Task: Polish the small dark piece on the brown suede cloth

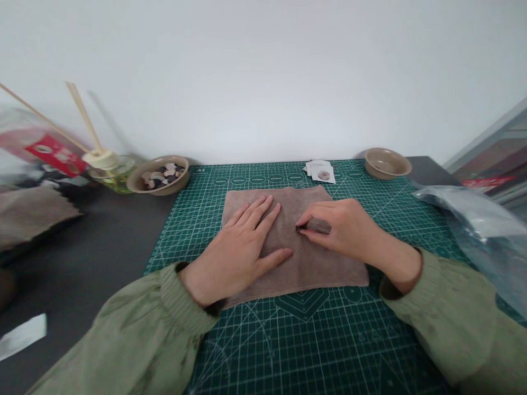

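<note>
A brownish-pink cloth [288, 274] lies spread on the green cutting mat [255, 351]. My left hand [242, 241] rests flat on the cloth's left half, fingers stretched out and thumb pointing right. Over the right half, my right hand [340, 227] pinches a small dark piece [301, 227] between thumb and fingertips, against the cloth. Most of that piece is hidden by the fingers, so its kind does not show.
At the back left, a tan bowl [162, 189] holds dark and pale pieces, beside a reed diffuser [102, 162]. Small white cards [323, 173] lie at the back. Another tan bowl [387, 164] stands back right, with a clear plastic bag [481, 219] nearer.
</note>
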{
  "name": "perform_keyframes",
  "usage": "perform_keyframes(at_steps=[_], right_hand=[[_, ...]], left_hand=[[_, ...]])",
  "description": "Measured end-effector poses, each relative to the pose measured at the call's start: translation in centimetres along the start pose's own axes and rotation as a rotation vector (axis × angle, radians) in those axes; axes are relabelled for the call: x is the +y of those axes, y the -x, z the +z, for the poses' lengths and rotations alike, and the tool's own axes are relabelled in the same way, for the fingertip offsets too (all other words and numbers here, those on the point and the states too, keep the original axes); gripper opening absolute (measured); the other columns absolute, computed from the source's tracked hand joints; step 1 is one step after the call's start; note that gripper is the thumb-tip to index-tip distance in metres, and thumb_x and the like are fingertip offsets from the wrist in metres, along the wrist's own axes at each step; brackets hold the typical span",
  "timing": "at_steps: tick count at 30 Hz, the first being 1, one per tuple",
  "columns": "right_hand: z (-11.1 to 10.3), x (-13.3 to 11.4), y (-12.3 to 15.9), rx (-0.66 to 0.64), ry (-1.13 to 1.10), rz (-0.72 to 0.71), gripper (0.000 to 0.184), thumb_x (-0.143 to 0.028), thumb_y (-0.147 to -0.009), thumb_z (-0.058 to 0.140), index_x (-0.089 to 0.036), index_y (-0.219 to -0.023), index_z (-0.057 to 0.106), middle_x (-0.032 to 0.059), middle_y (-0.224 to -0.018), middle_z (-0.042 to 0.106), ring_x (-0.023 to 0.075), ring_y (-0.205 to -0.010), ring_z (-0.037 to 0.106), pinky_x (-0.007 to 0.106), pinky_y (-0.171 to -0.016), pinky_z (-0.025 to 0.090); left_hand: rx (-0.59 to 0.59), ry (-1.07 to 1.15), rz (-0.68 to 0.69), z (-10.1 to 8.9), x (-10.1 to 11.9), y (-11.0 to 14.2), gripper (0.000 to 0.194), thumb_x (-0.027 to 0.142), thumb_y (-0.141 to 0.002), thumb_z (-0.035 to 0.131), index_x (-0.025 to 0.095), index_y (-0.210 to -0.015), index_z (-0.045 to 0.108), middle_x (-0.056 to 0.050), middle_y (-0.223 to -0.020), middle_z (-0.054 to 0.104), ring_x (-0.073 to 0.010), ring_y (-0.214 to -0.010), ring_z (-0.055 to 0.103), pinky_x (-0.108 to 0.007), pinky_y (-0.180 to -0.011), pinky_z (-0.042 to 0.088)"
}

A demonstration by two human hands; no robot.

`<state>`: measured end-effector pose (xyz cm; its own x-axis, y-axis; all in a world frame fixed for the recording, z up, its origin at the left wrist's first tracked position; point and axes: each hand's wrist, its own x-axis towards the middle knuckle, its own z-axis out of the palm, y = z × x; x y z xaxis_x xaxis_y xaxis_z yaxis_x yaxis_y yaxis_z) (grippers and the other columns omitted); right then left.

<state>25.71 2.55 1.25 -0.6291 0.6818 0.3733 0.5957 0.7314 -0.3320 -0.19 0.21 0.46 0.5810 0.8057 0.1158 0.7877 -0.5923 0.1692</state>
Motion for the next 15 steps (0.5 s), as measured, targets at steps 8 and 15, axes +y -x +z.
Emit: perform_keyframes(at_steps=[8,15], right_hand=[[-0.10,-0.47,0.33,-0.087,0.053,-0.070,0.024,-0.018,-0.101,0.069,-0.026,-0.121,0.081,0.0037,-0.116,0.077,0.0185,-0.087,0.073,0.032,-0.073,0.051],[0.06,0.17,0.41,0.000,0.023,-0.084,0.011,-0.026,-0.103,0.075,-0.019,-0.111,0.079,0.0018,-0.109,0.082,0.0208,-0.097,0.078,0.032,-0.080,0.054]], left_hand=[[0.005,-0.009,-0.003,0.02,0.01,0.06,0.093,0.074,-0.105,0.050,0.013,-0.173,0.034,-0.015,-0.182,0.027,-0.0323,-0.170,0.025,-0.052,-0.139,0.025],[0.021,0.012,0.006,0.15,-0.08,0.13,0.091,0.072,-0.105,0.053,0.014,-0.174,0.033,-0.016,-0.182,0.028,-0.0334,-0.170,0.025,-0.053,-0.139,0.026]])
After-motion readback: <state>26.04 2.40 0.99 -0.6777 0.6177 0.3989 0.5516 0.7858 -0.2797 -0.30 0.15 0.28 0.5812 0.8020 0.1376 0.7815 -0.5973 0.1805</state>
